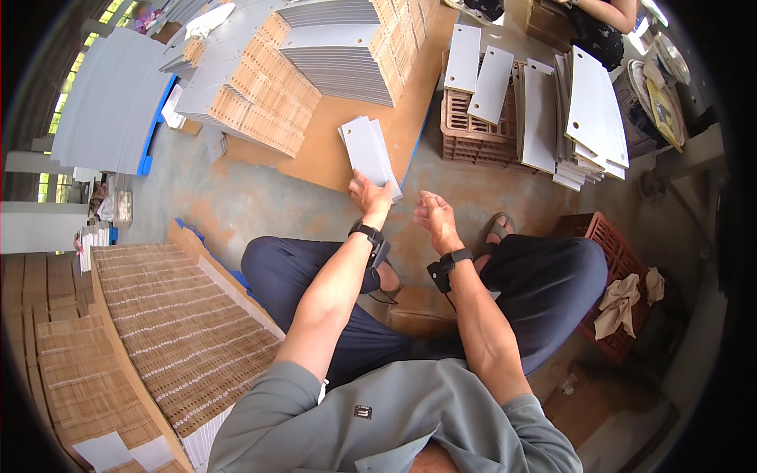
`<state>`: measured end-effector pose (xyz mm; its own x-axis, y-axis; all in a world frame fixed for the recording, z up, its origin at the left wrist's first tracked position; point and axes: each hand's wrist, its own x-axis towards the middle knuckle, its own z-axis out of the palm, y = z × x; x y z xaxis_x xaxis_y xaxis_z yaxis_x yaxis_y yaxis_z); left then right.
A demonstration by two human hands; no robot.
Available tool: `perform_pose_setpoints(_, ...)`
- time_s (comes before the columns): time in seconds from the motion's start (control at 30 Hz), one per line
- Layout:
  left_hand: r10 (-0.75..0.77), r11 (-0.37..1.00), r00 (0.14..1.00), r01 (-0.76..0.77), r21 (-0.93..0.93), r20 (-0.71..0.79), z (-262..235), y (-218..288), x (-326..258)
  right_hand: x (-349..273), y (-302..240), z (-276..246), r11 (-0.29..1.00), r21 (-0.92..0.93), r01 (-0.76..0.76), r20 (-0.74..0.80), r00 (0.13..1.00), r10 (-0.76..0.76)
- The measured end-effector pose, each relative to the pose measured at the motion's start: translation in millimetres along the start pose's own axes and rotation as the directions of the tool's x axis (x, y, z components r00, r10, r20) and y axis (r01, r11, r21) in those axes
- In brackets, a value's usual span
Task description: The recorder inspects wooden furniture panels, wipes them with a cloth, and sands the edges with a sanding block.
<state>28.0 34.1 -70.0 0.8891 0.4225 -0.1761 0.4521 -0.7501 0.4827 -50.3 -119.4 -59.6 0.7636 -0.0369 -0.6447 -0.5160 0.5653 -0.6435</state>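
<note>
My left hand [371, 195] grips the near end of a small, slightly fanned stack of grey-white boards [367, 147], its fingers curled over the edge. The stack lies at the near edge of a brown board sheet [315, 164]. My right hand [436, 217] is raised just to the right of the stack, apart from it. Its fingers are loosely bent and a little apart, with nothing visible in them. Beyond the small stack rise tall piles of grey boards [335, 39] with tan, slotted-looking ends.
Boards with round holes [490, 83] lean on and beside a brown plastic crate [479, 130]. A long tray of tan-edged boards [177, 315] stands at my left. A red crate with cloth [619, 303] is at my right. Another person's arm [613, 12] shows at the far right.
</note>
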Motion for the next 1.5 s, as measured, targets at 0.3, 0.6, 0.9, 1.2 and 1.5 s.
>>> perform_pose_setpoints(0.3, 0.27, 0.251, 0.865, 0.361, -0.898, 0.423, -33, 6, -70, -16, -45, 30, 0.932, -0.313, 0.186, 0.256, 0.961, -0.106)
perform_pose_setpoints(0.6, 0.278, 0.338, 0.744, 0.515, -0.787, 0.607, 1, -12, -104, 17, -44, 24, 0.258, -0.931, 0.259, 0.148, 0.913, -0.381)
perform_pose_setpoints(0.9, 0.154, 0.607, 0.794, 0.394, -0.69, 0.588, 40, -31, -123, 29, -24, 0, -0.043, -0.992, 0.12, 0.128, 0.945, -0.3)
perform_pose_setpoints(1.2, 0.404, 0.346, 0.745, 0.413, -0.843, 0.531, 4, 41, -125, 3, -91, 4, 0.075, -0.976, 0.202, 0.159, 0.91, -0.382)
perform_pose_setpoints(1.5, 0.611, 0.346, 0.707, 0.168, -0.923, 0.357, 8, 148, -131, -116, -198, -19, -0.191, -0.799, 0.57, 0.493, 0.441, -0.75)
